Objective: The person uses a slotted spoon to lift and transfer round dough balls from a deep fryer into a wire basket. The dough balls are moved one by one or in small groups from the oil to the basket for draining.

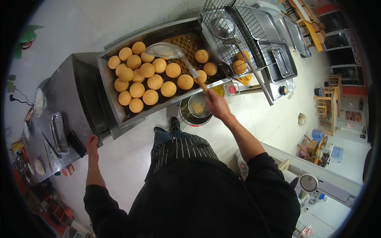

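Note:
My right hand point(217, 104) is wrapped round the wooden handle of a long skimmer point(164, 50). Its wide, shallow metal head hangs over the far middle of a rectangular fryer point(112, 106), partly covering a fried ball. Many golden, round fried balls point(147, 70) crowd the left and middle of the oil, and several others point(201, 56) sit at the right end. Between the groups a perforated plate point(180, 41) shows under the oil. My left hand point(92, 144) is low at the left, beside the edge of a steel counter point(75, 99), fingers loosely bent with nothing seen in them.
Right of the fryer, a wire basket point(254, 61) holds a few fried balls and a metal bowl. Steel trays point(283, 59) stand beyond it. Below the fryer's front edge sit a strainer over a pot point(197, 107) and an oil bottle point(229, 89). A narrow tray point(59, 133) lies on the counter.

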Demonstrator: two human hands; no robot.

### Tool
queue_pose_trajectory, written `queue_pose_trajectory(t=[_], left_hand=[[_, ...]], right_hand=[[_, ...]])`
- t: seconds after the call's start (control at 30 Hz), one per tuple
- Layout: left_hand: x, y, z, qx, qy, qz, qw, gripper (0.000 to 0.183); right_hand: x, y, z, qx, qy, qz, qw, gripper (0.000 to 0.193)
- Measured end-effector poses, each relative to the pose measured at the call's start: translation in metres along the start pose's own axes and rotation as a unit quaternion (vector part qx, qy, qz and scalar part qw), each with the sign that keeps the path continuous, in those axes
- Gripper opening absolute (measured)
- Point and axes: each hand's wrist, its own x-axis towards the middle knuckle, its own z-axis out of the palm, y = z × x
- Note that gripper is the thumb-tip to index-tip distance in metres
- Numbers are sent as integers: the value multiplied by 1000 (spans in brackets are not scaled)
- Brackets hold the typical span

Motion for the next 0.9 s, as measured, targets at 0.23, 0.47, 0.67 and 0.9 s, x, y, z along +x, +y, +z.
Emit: queue_pose_trajectory(t=[0.23,0.47,0.67,0.9], left_hand=[[2,2,0,28,6,0,1000,15],[4,-3,-3,6,4,15,1000,15],[3,-3,0,-5,15,4,1000,12],[5,-3,-1,-17,6,-7,1000,14]], right_hand=[[13,72,-43,-144,85,26,986,18],[2,104,-35,-148,53,105,982,21],[-31,127,-34,3,11,243,970,25],[-42,120,-16,557,-99,369,738,6]])
